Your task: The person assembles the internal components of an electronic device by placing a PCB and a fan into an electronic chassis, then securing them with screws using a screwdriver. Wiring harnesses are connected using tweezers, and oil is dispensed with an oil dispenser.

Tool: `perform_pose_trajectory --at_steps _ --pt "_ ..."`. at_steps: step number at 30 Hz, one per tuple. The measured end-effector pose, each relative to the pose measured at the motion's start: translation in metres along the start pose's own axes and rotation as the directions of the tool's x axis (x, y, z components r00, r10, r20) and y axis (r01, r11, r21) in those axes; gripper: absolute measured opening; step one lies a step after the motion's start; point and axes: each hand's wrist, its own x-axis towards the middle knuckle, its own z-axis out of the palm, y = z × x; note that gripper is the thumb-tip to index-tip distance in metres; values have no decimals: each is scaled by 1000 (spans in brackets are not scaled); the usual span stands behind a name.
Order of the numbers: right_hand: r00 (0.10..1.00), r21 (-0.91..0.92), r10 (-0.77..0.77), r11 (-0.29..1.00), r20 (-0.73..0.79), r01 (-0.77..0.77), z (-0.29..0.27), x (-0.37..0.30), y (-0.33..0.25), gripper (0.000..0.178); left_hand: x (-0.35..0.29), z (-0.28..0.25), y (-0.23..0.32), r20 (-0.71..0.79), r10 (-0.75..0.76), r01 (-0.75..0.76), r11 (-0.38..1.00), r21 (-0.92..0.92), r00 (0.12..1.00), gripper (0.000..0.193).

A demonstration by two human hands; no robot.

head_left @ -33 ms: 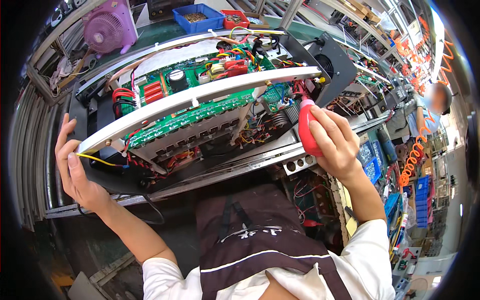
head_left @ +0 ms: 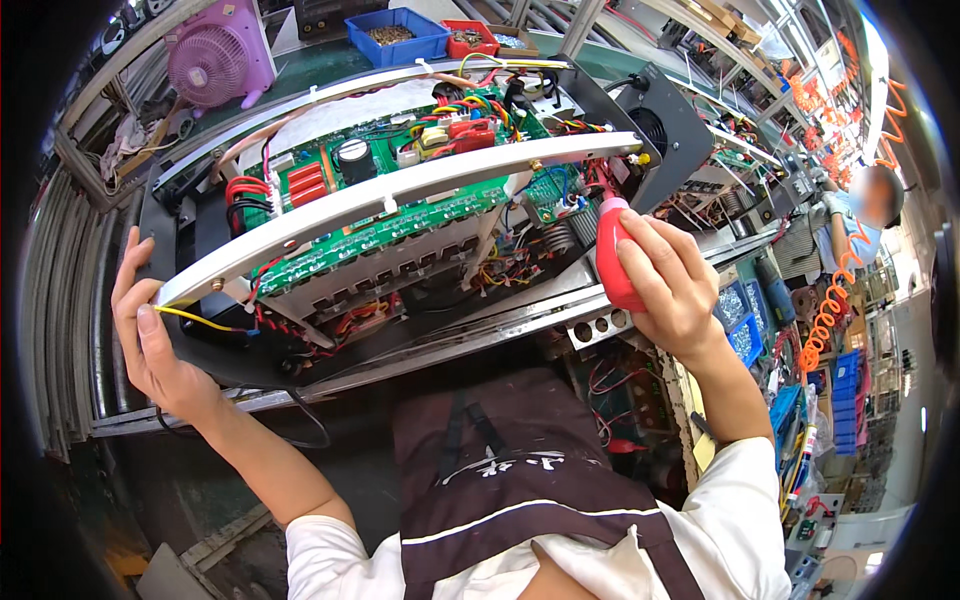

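Observation:
My right hand (head_left: 672, 285) is closed around a red squeeze bottle (head_left: 618, 265) with a paler pink tip. That tip points up at the wires below the right end of a white metal rail (head_left: 390, 193), beside the yellow piece (head_left: 640, 160); whether it touches anything I cannot tell. At the rail's left end, my left hand (head_left: 160, 350) rests with fingers stretched and apart, close to a yellow wire (head_left: 205, 318). The rail crosses the front of an open electrical chassis holding green circuit boards (head_left: 375, 228), coloured wires and a black capacitor (head_left: 353, 157).
The chassis sits on a metal-edged bench (head_left: 470, 352). Behind it stand a blue bin (head_left: 425, 50) and a red bin (head_left: 470, 45) of small parts, plus a purple fan (head_left: 210, 65). Another person (head_left: 870, 215) works at the right, near orange coiled hoses (head_left: 832, 318).

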Motion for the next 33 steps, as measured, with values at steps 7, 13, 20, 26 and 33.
perform_pose_trajectory --at_steps 7,13,20,26,33 --pt "999 26 -23 999 -33 24 0 -2 2 37 -1 -3 4 -14 -18 19 1000 16 1000 22" --pt "999 22 -22 1000 -25 22 -8 -6 3 37 2 3 6 -12 -13 13 1000 -6 1000 20" --pt "999 29 28 999 -26 -27 -10 -8 1 39 3 3 5 -14 -8 8 1000 -19 1000 19" --pt "993 103 106 990 -45 -101 -7 -9 0 45 3 0 6 -25 -9 8 999 -45 1000 17" --pt "700 527 600 767 -388 -366 -10 -40 -12 33 4 0 4 -57 30 -34 997 -68 998 14"
